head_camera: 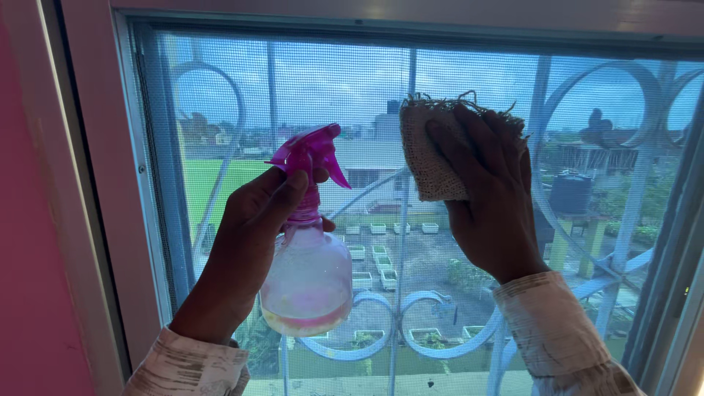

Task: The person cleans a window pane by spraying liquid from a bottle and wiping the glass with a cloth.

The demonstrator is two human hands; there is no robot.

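Observation:
My left hand (246, 235) grips the neck of a clear spray bottle (308, 282) with a pink trigger head (308, 150), held upright in front of the window. A little pinkish liquid lies at the bottle's bottom. My right hand (491, 198) presses a coarse beige woven cloth (429, 150) flat against the window's mesh screen (367, 95), at upper middle. The nozzle points right, toward the cloth. Both wrists show light patterned sleeves.
The window has a white frame (110, 183) on the left and a pink wall (29, 257) beside it. Behind the screen runs a curved metal grille (400, 308). Outside lie rooftops, planters and trees.

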